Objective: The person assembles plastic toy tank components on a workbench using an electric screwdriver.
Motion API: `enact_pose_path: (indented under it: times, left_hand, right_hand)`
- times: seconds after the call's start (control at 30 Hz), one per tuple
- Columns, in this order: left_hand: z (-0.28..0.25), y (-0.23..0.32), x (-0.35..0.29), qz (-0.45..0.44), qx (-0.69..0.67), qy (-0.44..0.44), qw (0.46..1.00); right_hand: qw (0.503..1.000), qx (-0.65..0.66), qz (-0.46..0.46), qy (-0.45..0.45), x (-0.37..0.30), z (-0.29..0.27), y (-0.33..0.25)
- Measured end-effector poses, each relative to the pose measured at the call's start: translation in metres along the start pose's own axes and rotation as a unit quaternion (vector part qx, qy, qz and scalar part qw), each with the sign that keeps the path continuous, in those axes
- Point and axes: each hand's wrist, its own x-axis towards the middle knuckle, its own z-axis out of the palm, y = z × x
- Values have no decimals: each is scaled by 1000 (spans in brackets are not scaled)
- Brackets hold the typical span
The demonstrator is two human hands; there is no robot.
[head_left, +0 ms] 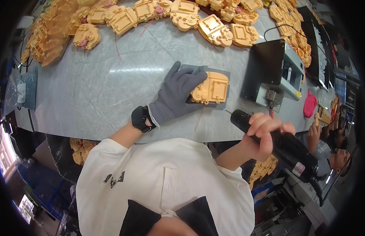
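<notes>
My left hand (176, 90), in a grey knit glove, is closed on a yellow-orange plastic housing (217, 89) with a rectangular recess and round bosses. The housing rests on a dark grey block (225, 103), its left end under my fingers. My bare right hand (265, 135) is wrapped round a black electric screwdriver (286, 149). The tool's thin bit (227, 111) points up and left, close to the block's lower right corner and apart from the housing. A coiled cord hangs from the screwdriver's back end.
Several similar housings (184, 15) line the table's far side, some with red wires. A bagged heap (52, 35) sits far left. To the right stands a black and grey machine (269, 70), a pink cloth (310, 104) beyond it. Another person's hand (314, 137) shows at far right.
</notes>
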Motion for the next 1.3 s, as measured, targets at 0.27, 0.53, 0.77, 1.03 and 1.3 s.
enact_pose_path:
  times: [0.27,0.53,0.77,1.03,1.3]
  left_hand:
    - [1,-2,-7,7,23,23,999]
    - [2,-2,-9,-8,22,23,999]
    - [3,-4,-9,-7,28,36,999]
    - [3,-3,-8,-16,28,29,999]
    - [2,-3,-8,-11,19,31,999]
  right_hand:
    - [999,-5,14,-30,9,18,11]
    - [999,-28,21,-39,10,21,21]
    - [998,-32,29,-48,13,21,20]
    - [996,-55,30,-71,15,20,22]
    - [997,-60,43,-36,15,25,26]
